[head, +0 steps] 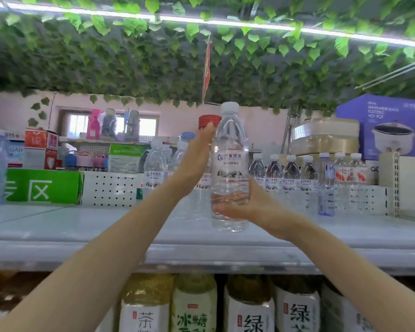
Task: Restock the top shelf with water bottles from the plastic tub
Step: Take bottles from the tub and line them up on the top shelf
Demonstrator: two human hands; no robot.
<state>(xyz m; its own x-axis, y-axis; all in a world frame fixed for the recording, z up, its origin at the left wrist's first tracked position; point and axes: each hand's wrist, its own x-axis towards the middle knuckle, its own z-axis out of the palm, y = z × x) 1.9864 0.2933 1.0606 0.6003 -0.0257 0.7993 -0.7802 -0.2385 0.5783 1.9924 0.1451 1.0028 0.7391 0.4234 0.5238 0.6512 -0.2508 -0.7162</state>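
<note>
A clear water bottle [230, 164] with a white cap and a white label stands upright over the top shelf [82, 226], near its front edge. My right hand [252, 207] grips its lower part, fingers wrapped under and around the body. My left hand [197, 161] is raised with straight fingers, its palm against the bottle's left side. Further back on the shelf stand more water bottles, a group to the left [155, 164] and a row to the right [290, 173]. The plastic tub is not in view.
A green carton [43, 186] and small boxes sit at the back left. Stacked containers [324, 137] and a purple hot pot box [391, 125] stand at the back right. Tea bottles [194, 305] fill the shelf below. Leafy garlands hang overhead.
</note>
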